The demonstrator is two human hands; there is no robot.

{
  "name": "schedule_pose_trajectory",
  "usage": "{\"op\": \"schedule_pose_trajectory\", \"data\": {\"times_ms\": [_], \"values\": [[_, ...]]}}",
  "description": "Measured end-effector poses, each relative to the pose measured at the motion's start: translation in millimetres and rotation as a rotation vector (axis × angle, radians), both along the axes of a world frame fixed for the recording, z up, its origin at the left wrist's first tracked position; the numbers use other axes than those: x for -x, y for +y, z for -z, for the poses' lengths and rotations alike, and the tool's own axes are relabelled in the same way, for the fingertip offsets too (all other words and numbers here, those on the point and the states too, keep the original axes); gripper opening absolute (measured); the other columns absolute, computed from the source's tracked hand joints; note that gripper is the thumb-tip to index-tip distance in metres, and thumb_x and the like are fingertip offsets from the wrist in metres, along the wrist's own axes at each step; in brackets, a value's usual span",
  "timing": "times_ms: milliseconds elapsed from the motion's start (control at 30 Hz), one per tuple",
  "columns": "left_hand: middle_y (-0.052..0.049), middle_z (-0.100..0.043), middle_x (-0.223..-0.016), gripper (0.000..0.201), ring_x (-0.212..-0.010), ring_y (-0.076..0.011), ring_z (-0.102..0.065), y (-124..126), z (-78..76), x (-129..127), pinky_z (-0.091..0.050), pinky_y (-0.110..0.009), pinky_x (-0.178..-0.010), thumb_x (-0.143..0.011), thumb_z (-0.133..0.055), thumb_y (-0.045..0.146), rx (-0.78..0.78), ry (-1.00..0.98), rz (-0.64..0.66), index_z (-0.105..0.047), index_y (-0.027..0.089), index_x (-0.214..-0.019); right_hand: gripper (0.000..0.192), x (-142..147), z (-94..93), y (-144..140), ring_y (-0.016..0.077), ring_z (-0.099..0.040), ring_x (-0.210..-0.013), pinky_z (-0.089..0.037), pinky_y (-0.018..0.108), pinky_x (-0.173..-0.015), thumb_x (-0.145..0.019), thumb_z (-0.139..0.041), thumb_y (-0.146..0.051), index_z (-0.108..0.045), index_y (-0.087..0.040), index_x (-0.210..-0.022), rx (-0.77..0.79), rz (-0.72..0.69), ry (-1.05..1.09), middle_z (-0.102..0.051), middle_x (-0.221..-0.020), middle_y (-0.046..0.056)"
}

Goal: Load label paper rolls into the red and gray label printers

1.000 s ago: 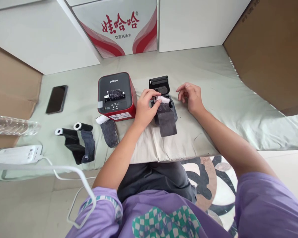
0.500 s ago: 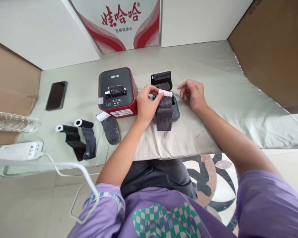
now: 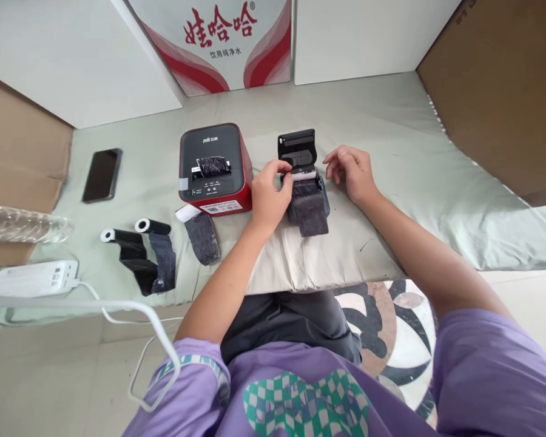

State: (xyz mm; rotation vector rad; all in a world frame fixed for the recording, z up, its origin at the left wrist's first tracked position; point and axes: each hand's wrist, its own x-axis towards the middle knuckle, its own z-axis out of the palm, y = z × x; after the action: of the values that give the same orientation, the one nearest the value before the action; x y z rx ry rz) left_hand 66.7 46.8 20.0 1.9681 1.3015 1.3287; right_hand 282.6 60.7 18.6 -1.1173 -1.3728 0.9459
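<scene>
At frame centre, a white paper roll (image 3: pixel 303 175) with a dark strip sits in the open small black printer (image 3: pixel 306 182). The left hand (image 3: pixel 267 195) pinches its left end, grip narrow. The right hand (image 3: pixel 351 174) hovers just right, fingers loosely curled, holding nothing.

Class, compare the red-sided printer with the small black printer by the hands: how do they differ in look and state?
The red-sided printer is bigger and boxy with its lid shut; the small black printer is all black with its lid tipped open. No hand touches the red one; the left hand holds a paper roll at the black one, the right hand beside it. Both show dark paper.
</scene>
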Motion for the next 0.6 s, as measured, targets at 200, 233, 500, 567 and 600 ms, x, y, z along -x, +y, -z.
{"op": "schedule_pose_trajectory", "data": {"times_ms": [200, 233, 500, 567, 600], "values": [[-0.006, -0.078, -0.104, 0.019, -0.106, -0.0258, -0.069, -2, 2.0, 3, -0.052, -0.041, -0.1, -0.101, -0.053, 0.025, -0.045, 0.069, 0.031, -0.071, 0.025, -0.098, 0.066, 0, -0.3, -1, 0.0122, -0.045, -0.047, -0.038, 0.028, -0.046, -0.084, -0.056, -0.089, -0.066, -0.023, -0.08, 0.014, -0.004, -0.021, -0.061, -0.061, 0.0], [-0.006, -0.078, -0.105, 0.02, -0.107, -0.0264, -0.068, -3, 0.7, 4, -0.051, -0.041, -0.101, -0.102, -0.052, 0.029, -0.059, 0.071, 0.049, -0.072, 0.025, -0.099, 0.066, 0, -0.3, -1, 0.0125, -0.045, -0.047, -0.039, 0.028, -0.046, -0.084, -0.056, -0.089, -0.066, -0.024, -0.081, 0.013, -0.002, -0.025, -0.061, -0.061, 0.001], [-0.01, -0.075, -0.121, 0.041, -0.123, -0.028, -0.065, -19, -9.0, 5, -0.043, -0.047, -0.116, -0.109, -0.04, 0.051, -0.095, 0.126, 0.199, -0.072, 0.025, -0.112, 0.062, 0, 0.8, 1, 0.0136, -0.06, -0.066, -0.048, 0.031, -0.06, -0.083, -0.064, -0.084, -0.068, -0.03, -0.114, -0.078, 0.02, 0.001, -0.073, -0.115, 0.005], [-0.012, -0.066, -0.14, 0.047, -0.139, -0.0284, -0.057, -18, -3.6, 4, -0.042, -0.046, -0.119, -0.108, -0.037, 0.058, -0.096, 0.061, 0.138, -0.067, 0.025, -0.126, 0.07, 1, 0.0, 1, 0.0141, -0.062, -0.07, -0.049, 0.032, -0.064, -0.08, -0.065, -0.086, -0.064, -0.034, -0.128, -0.056, -0.029, 0.011, -0.071, -0.129, 0.005], [-0.012, -0.059, -0.15, 0.052, -0.146, -0.028, -0.051, -16, 1.4, 3, -0.042, -0.045, -0.121, -0.108, -0.037, 0.062, -0.088, 0.02, 0.106, -0.062, 0.026, -0.136, 0.074, 1, -0.4, 1, 0.0142, -0.062, -0.071, -0.049, 0.032, -0.064, -0.078, -0.065, -0.087, -0.062, -0.035, -0.132, -0.037, -0.059, 0.017, -0.071, -0.132, 0.006]]}}
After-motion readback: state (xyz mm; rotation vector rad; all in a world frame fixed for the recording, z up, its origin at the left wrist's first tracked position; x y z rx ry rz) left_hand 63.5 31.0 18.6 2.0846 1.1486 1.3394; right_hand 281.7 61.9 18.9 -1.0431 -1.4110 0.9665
